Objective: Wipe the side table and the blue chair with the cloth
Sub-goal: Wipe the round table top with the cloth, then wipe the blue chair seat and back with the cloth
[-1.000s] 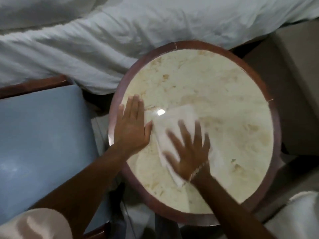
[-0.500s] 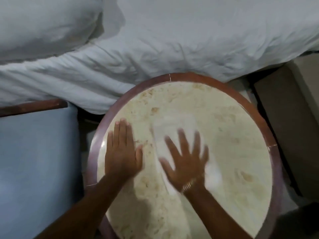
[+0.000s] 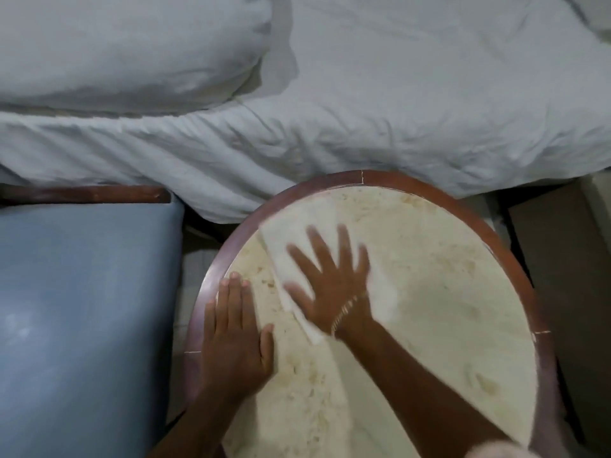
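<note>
Cloth: white, flat on the side table, upper-left part of the marble top; long axis runs from the far-left rim toward the near right. Right hand: fingers spread wide, palm pressed on the cloth, gripping nothing. Left hand: flat, fingers together, at the left rim. Blue chair: left, apart. Bed: beyond.
</note>
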A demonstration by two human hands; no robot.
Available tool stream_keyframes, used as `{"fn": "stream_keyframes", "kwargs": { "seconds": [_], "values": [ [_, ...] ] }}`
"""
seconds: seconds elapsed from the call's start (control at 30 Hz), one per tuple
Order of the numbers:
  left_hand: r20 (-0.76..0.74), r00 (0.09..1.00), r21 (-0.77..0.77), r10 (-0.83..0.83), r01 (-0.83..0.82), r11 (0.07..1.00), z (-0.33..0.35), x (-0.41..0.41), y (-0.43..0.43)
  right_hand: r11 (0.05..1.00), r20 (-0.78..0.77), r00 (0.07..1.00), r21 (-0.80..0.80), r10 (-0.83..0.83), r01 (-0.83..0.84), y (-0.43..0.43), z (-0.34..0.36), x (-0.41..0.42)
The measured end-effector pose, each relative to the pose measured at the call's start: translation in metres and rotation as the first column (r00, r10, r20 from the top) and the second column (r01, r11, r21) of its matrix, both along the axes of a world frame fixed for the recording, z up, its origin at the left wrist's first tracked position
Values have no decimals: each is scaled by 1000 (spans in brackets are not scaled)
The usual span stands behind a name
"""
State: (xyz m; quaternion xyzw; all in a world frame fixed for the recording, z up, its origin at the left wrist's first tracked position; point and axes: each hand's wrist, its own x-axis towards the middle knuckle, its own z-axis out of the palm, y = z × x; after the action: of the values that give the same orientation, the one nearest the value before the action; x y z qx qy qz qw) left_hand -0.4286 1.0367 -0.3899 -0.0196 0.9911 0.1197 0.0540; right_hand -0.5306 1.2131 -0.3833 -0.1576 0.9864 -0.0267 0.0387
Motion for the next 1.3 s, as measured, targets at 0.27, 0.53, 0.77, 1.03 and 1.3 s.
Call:
{"fn": "stream_keyframes", "kwargs": {
  "seconds": [0.27,0.53,0.77,1.03,1.3],
  "values": [
    [19,999,26,-30,29,999,5,8,-7,690,128,680,70,-722,720,78,25,25],
    [117,978,107,173,-186,977,71,62,-111,999,286,958,34,15,-26,-94,52,155],
    [39,815,-37,579,-578,815,192,153,-278,927,484,801,-59,352,-371,-217,110,178],
    [-150,667,-227,730,-742,631,224,250,-415,844,332,776,-202,536,-497,-404,69,160],
    [-144,595,-360,790,-776,519,215,253,-448,883,205,860,-166,467,-439,-450,7,128]
  ]
}}
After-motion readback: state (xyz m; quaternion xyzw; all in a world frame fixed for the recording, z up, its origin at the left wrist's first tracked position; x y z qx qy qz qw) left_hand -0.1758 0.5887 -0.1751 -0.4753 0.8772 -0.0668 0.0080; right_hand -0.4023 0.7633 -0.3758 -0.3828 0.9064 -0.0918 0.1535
